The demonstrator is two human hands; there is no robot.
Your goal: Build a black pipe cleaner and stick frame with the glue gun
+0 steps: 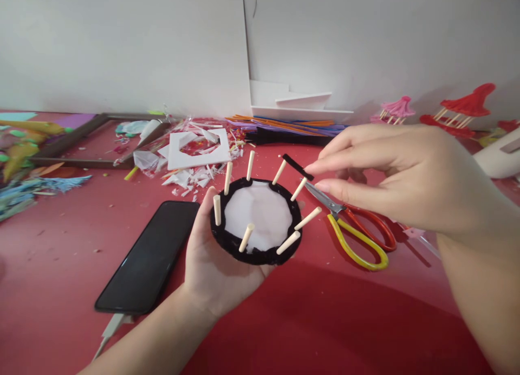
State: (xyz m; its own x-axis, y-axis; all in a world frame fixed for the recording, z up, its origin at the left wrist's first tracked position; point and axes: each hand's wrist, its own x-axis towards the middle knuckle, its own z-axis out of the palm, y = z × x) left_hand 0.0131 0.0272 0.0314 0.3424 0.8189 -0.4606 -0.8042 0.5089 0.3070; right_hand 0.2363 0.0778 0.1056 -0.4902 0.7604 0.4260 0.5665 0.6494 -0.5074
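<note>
My left hand (219, 272) holds up a round white base (258, 212) from below, its thumb against the left edge. Fuzzy black pipe cleaner (231, 247) rings the base, and several short wooden sticks (247, 237) stand around that ring, some leaning outward. Between thumb and fingertips, my right hand (377, 174) pinches a short piece of black pipe cleaner (297, 166). This piece lies across the tops of two sticks at the far right of the ring. Scissors (357, 228) with one yellow and one red handle lie on the table under my right hand.
A black phone (148, 256) with a cable lies left on the red table (52, 277). Behind are a cut white foam board (199, 147), scraps, pipe cleaner bundles (292, 128) and a brown frame (81, 161). Pink (396, 110) and red (467, 104) small pavilions stand back right.
</note>
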